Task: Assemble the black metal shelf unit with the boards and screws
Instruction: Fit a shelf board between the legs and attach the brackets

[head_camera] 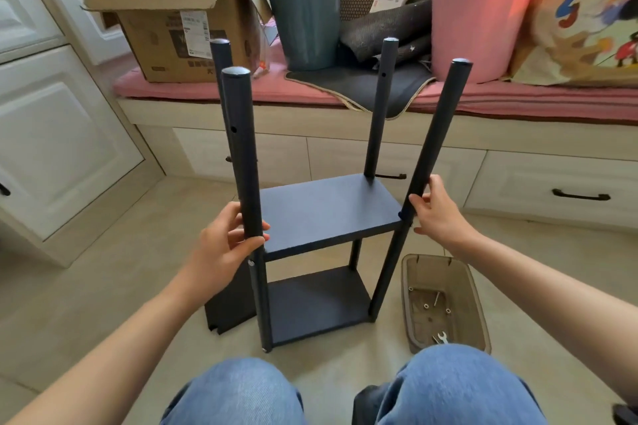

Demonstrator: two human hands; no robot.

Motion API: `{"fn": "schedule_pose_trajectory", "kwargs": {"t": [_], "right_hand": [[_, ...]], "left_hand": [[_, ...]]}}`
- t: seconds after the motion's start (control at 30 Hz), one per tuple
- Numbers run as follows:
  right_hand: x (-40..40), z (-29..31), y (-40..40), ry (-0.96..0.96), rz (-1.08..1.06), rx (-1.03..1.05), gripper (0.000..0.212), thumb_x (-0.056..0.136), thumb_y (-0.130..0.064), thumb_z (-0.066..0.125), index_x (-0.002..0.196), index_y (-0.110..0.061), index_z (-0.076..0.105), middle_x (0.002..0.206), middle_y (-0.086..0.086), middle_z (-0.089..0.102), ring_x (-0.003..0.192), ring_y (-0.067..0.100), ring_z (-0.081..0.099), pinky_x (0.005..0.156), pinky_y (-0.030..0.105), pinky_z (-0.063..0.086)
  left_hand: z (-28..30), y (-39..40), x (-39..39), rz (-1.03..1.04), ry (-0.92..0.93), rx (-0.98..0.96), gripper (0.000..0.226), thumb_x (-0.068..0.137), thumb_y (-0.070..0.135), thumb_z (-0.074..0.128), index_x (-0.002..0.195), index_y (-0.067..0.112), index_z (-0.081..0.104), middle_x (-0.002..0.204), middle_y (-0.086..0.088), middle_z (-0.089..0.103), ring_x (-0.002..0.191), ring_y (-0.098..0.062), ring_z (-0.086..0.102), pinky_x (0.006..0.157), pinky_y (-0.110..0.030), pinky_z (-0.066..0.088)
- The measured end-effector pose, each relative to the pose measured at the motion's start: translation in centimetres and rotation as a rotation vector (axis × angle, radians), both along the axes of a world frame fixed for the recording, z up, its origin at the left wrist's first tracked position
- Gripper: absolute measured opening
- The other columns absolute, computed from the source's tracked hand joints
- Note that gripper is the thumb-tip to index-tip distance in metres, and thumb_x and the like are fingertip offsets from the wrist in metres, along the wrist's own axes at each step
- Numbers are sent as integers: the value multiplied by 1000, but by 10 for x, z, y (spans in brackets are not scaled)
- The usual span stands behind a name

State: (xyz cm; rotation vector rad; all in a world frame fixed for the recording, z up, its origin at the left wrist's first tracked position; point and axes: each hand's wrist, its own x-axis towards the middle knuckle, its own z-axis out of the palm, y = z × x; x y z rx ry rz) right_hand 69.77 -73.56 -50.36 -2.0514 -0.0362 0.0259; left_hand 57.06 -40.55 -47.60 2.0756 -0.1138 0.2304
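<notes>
The black metal shelf unit stands upright on the floor in front of my knees. Two dark boards are mounted on it: an upper board [324,210] and a lower board [317,300]. Several black posts rise above the upper board. My left hand [224,245] grips the near left post [243,148] just above the upper board. My right hand [438,209] holds the near right post [433,152] at the same height, fingers curled round it. A loose dark board [226,312] lies on the floor behind the left post. A screw head [251,263] shows on the left post.
A translucent brown tray [480,314] at my right knee holds screws, nuts and a small wrench [441,337]. Behind the unit runs a low bench with drawers [538,183], topped by a cardboard box [172,21], a grey bin [305,17] and a pink tub [480,10]. White cabinets [51,134] stand at left.
</notes>
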Motion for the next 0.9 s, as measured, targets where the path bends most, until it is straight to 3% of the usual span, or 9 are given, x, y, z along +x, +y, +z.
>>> {"fn": "schedule_pose_trajectory", "kwargs": {"t": [0.07,0.17,0.3,0.37,0.5,0.67,0.9], "right_hand": [[-5,0,-3,-1,-2,-7,33,103,-17,46,134,-21,35,112,5,59,91,17,63,77,40,57],[-12,1,-10,-16,-14,-22,29,103,-16,47,130,-16,37,114,7,59,104,26,61,88,50,56],[-17,4,-21,-58,-19,-52,20,102,-16,48,120,-17,41,108,8,60,102,29,61,87,50,55],[-20,4,-27,-89,-14,-80,16,102,-16,49,115,-19,40,105,8,59,98,27,62,82,47,56],[-29,-1,-33,-141,9,-112,18,100,-18,53,111,-25,39,96,-3,58,87,12,61,64,20,50],[-39,-5,-32,-137,21,-138,21,98,-18,57,112,-23,42,95,1,62,88,18,62,73,36,55],[-51,-6,-27,-125,0,-162,27,96,-19,61,112,-29,42,92,-14,56,83,4,57,63,20,50]], "left_hand": [[1,0,5,28,-14,15,33,92,7,66,114,28,54,98,10,70,100,-17,72,89,-30,56],[0,-1,14,44,-14,66,34,93,9,66,118,28,54,104,9,69,101,-13,71,90,-28,56],[-5,-5,24,74,34,98,37,93,8,66,124,23,52,108,10,68,101,-5,70,90,-26,56],[-10,-8,26,94,61,88,37,93,6,66,124,21,52,109,9,68,100,-3,70,91,-26,55],[-18,-10,29,124,63,89,39,92,1,65,127,14,52,109,8,66,103,-7,68,94,-30,54],[-22,-6,30,156,41,97,44,91,-4,65,131,7,51,109,3,66,104,-12,67,96,-34,54],[-26,-5,23,197,44,76,41,92,-4,64,128,8,50,111,-2,65,108,-23,66,100,-45,54]]}}
